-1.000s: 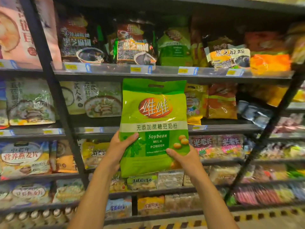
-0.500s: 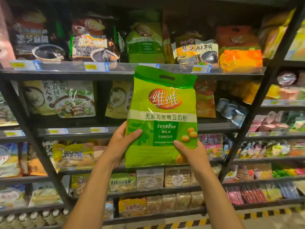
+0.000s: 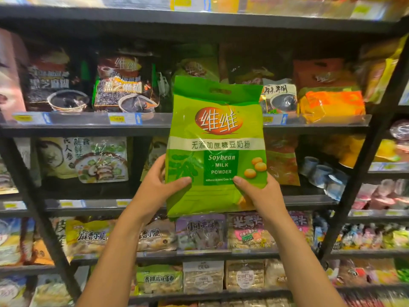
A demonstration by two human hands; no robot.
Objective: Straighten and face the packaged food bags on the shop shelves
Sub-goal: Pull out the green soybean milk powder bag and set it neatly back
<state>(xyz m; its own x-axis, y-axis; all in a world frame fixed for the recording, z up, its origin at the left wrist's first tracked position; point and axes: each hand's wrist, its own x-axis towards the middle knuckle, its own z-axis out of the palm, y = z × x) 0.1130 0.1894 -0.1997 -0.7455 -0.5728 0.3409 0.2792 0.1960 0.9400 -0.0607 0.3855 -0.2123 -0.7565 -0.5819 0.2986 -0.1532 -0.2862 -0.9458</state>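
I hold a green soybean milk powder bag upright in front of the shelves, label facing me. My left hand grips its lower left edge with the thumb across the front. My right hand grips its lower right corner the same way. The bag's top overlaps the upper shelf, right in front of another green bag of the same kind standing at the back. The bag's bottom hangs level with the shelf below.
Black sesame bags stand left of the gap, a sesame paste bag and orange bags to its right. Dark shelf posts slant at both sides. Lower shelves hold snack packs and biscuit packs.
The bag has risen, with both hands, from the middle shelf level toward the upper shelf. The view has tilted up and drawn closer to the shelves.
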